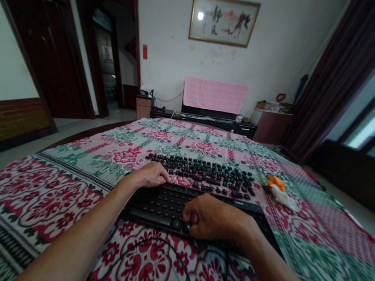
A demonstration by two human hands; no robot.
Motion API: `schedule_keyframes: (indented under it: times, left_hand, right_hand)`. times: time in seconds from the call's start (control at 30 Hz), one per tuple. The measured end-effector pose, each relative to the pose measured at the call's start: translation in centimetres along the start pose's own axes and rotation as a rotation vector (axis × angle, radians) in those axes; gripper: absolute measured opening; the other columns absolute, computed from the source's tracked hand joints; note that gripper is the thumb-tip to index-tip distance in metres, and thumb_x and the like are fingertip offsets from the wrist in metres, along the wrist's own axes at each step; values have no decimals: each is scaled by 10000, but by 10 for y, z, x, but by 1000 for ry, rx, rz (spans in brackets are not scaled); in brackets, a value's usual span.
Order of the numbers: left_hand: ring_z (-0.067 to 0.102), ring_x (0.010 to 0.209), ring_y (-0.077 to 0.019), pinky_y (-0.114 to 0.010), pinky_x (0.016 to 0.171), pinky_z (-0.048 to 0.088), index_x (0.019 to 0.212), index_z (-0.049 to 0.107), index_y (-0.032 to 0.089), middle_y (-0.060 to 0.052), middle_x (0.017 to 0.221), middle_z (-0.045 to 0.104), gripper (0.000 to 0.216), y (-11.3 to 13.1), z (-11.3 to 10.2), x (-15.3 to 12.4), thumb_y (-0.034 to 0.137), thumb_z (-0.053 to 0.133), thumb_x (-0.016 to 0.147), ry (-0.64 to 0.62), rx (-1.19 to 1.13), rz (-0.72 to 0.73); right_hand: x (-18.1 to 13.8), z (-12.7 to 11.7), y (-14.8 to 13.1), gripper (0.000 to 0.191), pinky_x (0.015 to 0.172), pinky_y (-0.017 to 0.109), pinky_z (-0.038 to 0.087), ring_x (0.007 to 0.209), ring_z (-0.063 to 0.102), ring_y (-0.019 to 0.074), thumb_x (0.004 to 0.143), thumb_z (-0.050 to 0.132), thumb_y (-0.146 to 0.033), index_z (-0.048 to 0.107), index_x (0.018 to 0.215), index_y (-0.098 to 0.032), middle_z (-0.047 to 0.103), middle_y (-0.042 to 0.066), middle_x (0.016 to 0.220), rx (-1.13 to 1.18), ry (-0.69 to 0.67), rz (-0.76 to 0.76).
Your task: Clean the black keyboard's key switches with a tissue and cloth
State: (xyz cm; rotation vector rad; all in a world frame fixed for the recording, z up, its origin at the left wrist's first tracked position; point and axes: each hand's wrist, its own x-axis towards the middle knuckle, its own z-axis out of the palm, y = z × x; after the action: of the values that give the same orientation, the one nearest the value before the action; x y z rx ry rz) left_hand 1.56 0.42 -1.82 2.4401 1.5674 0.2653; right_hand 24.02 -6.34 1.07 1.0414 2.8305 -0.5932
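Observation:
A black keyboard point(161, 204) lies on the patterned cloth, with most of its keycaps off and small round key posts showing. My left hand point(150, 175) grips the keyboard's far left edge, fingers curled over it. Over the near row, my right hand point(210, 216) is closed, its thumb and forefinger pinching a black keycap point(186, 227) at the board. Another keycap point(176, 224) sits in place just left of it. Beyond the board, many loose black keycaps point(207, 169) are spread out in rough rows.
The patterned cloth point(155, 271) covers the whole table. A black cable point(186, 270) loops in front of the keyboard. To the right lie a crumpled orange wrapper point(275, 182) and a white one point(284, 198). Farther back, a pink cloth point(214, 95) hangs over a screen on a low cabinet.

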Motion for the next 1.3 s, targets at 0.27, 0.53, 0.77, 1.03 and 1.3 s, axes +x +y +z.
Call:
schedule_keyframes:
  times: [0.27,0.53,0.77,1.03,1.3]
  left_hand:
    - [567,710,-115,-169,657,388,859,673,205,9,791,668,316,1,-1,0,193,438,646,-19,6,-15]
    - [567,725,-109,-156,648,387,855,672,209,14,795,668,304,1,0,0,195,447,650,-20,-12,-28]
    - [566,720,-115,-167,656,386,863,672,208,8,803,666,312,0,-1,0,197,440,654,-19,4,-6]
    - [563,724,-111,-167,659,382,866,670,215,9,809,665,318,3,-2,-1,175,442,647,-17,9,-19]
    - [560,703,-106,-163,646,380,858,671,223,18,787,666,310,2,-2,-1,183,449,645,-27,10,-23]
  right_hand:
    - [-1,-1,-4,290,480,174,352,587,539,110,601,536,-308,630,852,-198,634,3,719,-15,-5,27]
    - [-1,-1,-7,281,514,172,369,636,558,119,605,534,-283,640,853,-205,642,3,737,-7,0,29]
    - [2,4,-2,274,525,179,375,641,551,124,598,524,-285,632,836,-202,633,9,750,-31,19,24]
    - [3,5,-3,328,543,178,373,669,534,119,582,525,-215,589,903,-197,613,14,806,10,64,1]
    - [2,2,-3,304,505,171,363,624,539,112,594,530,-254,604,883,-196,621,5,759,30,25,20]
